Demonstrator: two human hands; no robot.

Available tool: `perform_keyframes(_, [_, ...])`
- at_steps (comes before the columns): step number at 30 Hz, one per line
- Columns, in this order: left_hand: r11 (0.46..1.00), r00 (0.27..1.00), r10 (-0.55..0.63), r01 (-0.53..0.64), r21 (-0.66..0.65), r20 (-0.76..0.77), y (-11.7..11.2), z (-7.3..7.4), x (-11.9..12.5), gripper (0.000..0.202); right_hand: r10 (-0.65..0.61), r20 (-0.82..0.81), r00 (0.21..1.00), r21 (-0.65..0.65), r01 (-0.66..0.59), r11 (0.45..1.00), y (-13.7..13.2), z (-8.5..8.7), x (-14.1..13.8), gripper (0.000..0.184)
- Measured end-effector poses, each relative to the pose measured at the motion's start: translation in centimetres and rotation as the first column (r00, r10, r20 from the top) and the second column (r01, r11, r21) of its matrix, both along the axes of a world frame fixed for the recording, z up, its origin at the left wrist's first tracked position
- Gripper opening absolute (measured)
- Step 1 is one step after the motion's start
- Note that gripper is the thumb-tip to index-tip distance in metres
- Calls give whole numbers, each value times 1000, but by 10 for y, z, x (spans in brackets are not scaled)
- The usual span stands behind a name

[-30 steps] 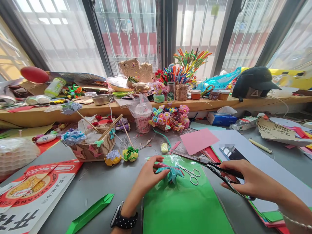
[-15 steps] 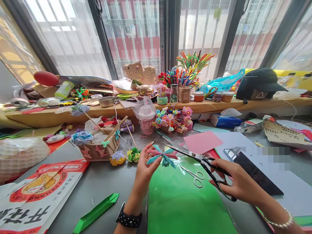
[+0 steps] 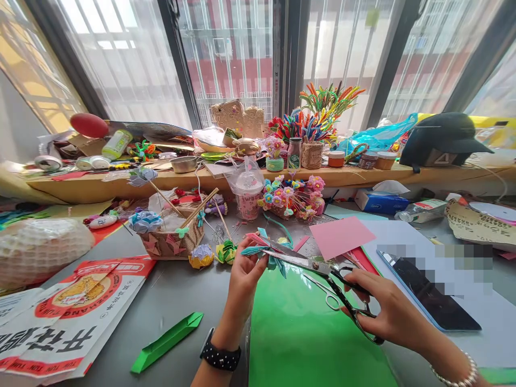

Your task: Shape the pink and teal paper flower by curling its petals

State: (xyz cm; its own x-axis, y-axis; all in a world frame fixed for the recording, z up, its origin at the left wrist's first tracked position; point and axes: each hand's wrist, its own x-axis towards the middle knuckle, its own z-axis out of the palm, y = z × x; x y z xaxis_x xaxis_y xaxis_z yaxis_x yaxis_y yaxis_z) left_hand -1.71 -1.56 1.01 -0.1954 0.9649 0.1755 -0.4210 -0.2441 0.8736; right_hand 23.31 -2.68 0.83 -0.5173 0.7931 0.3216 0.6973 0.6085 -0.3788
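Observation:
Between the fingertips of my left hand (image 3: 246, 271) is a folded paper flower (image 3: 253, 250) with pink and teal pleated petals. My right hand (image 3: 382, 303) has its thumb and fingers through the black handles of a large pair of scissors (image 3: 318, 267). The scissors' blades are slightly apart and reach across the flower, close to my left fingertips; whether they touch the paper I cannot tell. A smaller pair of silver scissors (image 3: 332, 301) lies on the green mat (image 3: 310, 338) under the large ones, partly covered by them.
A folded green paper strip (image 3: 167, 343) lies at the left, by a printed paper bag (image 3: 80, 317). Behind stand a cardboard box (image 3: 173, 242) with paper flowers and a pink cup (image 3: 248, 204). Pink paper (image 3: 342, 236) and a phone (image 3: 431, 293) lie to the right.
The large scissors have moved left, from beside the flower to across it. The flower has tilted in my left hand. The whole view has shifted slightly.

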Motion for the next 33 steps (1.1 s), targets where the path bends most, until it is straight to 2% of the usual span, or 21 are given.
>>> perform_keyframes(5, [999, 998, -29, 27, 32, 48, 0, 0, 0, 50, -16, -29, 999, 20, 16, 1000, 1, 0, 1, 27])
perform_keyframes(19, [999, 999, 9, -8, 41, -34, 0, -2, 1, 52, 11, -77, 997, 29, -9, 1000, 2, -6, -3, 26])
perform_keyframes(33, [999, 999, 16, -14, 37, -48, 2, -7, -1, 54, 31, -66, 997, 42, -28, 999, 4, -6, -6, 19])
